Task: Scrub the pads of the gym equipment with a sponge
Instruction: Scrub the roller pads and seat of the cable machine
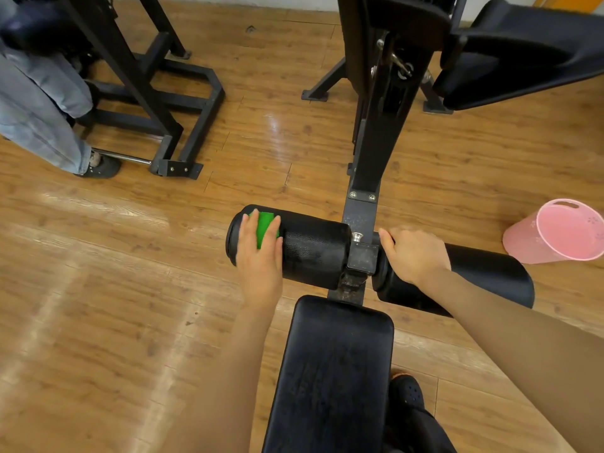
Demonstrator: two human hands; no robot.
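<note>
left hand point(260, 256) fingers flat pressing green sponge point(265, 228) on left roller pad point(313, 250), pad axis left-right, right hand point(415, 255) curled over right roller pad point(483, 273)

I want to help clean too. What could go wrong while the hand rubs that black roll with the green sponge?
The left hand presses the sponge near the outer end of the left roll, so it might slip off. The roll could perhaps turn; the right hand grips only the right roll. The pink bucket stands close on the floor and might get knocked.
</note>
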